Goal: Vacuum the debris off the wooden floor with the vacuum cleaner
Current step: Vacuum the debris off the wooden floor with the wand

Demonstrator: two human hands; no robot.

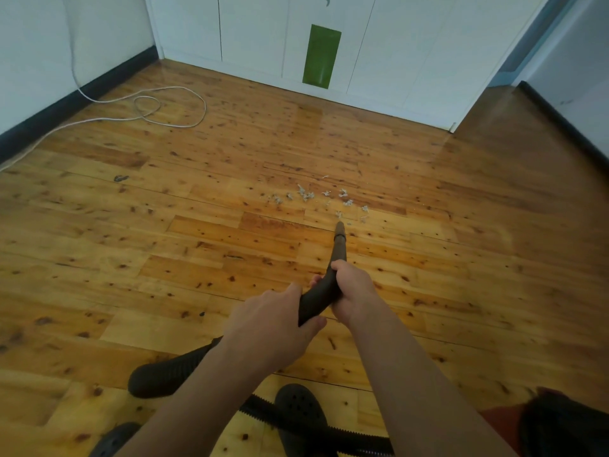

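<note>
We judge the job barely begun. The debris, a loose scatter of pale, shredded, fluffy scraps, lies on the wooden floor at about twelve o'clock from the nozzle tip. The nearest bits sit just beside the tip, and the whole patch looks left to clear. Both our hands are closed round the curved wand, a smooth, matt, dark tube: the left hand wraps the lower bend and the right hand grips just ahead of it. A ribbed black hose trails off at six o'clock past perforated black clogs. The boards are glossy, honey-coloured and thick with dark knots. A thin white cord loops at ten o'clock.
</note>
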